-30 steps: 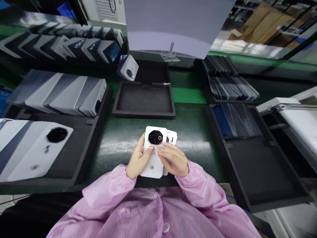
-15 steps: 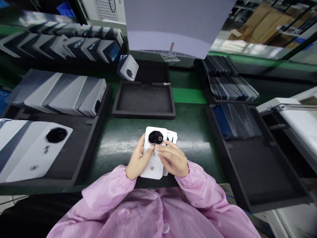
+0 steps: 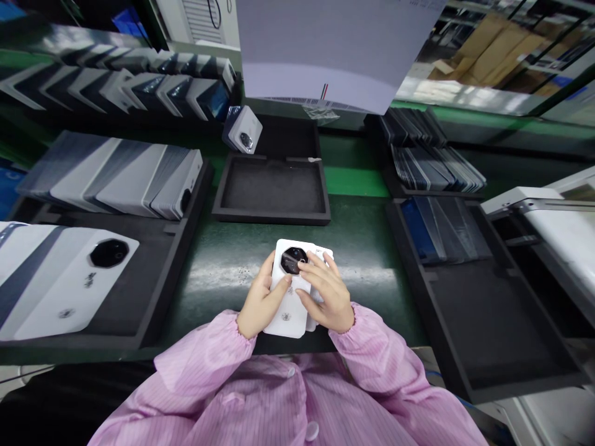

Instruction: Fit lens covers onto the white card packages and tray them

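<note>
- While your left hand (image 3: 260, 303) cups the white phone (image 3: 290, 291) at lower centre of the frame, fingers curled round its left edge, keep that grip steady so the phone stays camera-side up.
- Your right hand (image 3: 325, 294) lies half open over the phone's right side, fingertips (image 3: 304, 265) touching the dark camera ring (image 3: 292, 260); press lightly and avoid smearing the lens.
- A second white piece (image 3: 324, 255) peeks out behind the phone; hold both squarely together.
- Work above the green bench (image 3: 223, 266), just below the empty black tray (image 3: 272, 189) at centre.
- Stay clear of the phones in the left tray (image 3: 153, 310).
</note>
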{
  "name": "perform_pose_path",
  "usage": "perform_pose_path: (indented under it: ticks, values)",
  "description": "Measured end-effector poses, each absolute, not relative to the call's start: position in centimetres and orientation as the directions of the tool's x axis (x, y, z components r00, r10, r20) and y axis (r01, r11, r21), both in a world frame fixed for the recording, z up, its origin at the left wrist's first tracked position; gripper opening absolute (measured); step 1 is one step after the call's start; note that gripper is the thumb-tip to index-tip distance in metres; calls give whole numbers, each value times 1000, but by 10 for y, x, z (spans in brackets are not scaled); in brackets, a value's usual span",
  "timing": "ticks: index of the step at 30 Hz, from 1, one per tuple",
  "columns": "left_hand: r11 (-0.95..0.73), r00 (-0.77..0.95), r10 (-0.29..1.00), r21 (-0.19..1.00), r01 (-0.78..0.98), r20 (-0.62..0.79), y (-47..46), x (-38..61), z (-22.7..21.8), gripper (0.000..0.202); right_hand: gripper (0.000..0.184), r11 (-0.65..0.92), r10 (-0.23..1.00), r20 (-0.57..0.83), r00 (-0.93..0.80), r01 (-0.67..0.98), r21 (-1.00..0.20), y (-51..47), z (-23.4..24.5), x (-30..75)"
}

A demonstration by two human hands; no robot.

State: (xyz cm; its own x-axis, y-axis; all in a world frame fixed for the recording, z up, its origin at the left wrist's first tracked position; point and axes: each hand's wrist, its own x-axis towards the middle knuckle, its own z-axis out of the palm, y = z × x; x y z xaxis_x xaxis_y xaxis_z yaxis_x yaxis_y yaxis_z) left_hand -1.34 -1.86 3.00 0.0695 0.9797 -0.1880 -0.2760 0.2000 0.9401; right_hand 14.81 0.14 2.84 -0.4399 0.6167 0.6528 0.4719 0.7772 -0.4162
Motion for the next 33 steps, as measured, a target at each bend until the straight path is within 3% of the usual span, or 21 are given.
perform_pose_path:
  ticks: [6, 10, 14, 16, 18, 20, 22, 24, 27, 30, 33]
  values:
    - [248, 151, 966, 923, -294, -211, -19, -13, 31, 58, 69, 584, 799, 498, -337, 632, -509, 3, 28, 149]
    - [276, 220, 951, 916, -290, -217, -21, -13, 31, 60, 58, 496, 862, 448, -239, 587, -640, 5, 29, 151]
    - [280, 180, 957, 894, -351, -229, -18, -15, 30, 59, 38, 307, 905, 384, 183, 343, -888, 15, 30, 164]
    - [239, 97, 971, 885, -399, -218, -14, -17, 29, 55, 35, 307, 841, 351, 412, 171, -936, 22, 31, 176]
    - [198, -1, 975, 865, -462, -224, -11, -21, 29, 54, 34, 332, 796, 337, 503, 104, -938, 29, 31, 185]
    - [176, -76, 965, 834, -524, -252, -8, -24, 31, 55, 33, 257, 873, 291, 392, 138, -956, 31, 29, 190]
    - [167, -122, 953, 816, -553, -278, -6, -26, 33, 57, 32, 157, 965, 211, 154, 305, -939, 31, 25, 187]
    - [167, -127, 951, 815, -554, -281, -6, -27, 36, 58, 29, 174, 981, 192, -24, 539, -824, 27, 21, 179]
    - [200, -42, 966, 840, -505, -255, -8, -24, 36, 60, 26, 299, 928, 364, -80, 742, -600, 21, 20, 166]
    - [246, 69, 969, 893, -377, -237, -13, -19, 32, 55, 24, 413, 845, 532, -47, 689, -595, 15, 25, 157]
    - [237, 130, 969, 947, -218, -212, -18, -15, 27, 42, 21, 453, 845, 533, -46, 590, -668, 12, 29, 153]
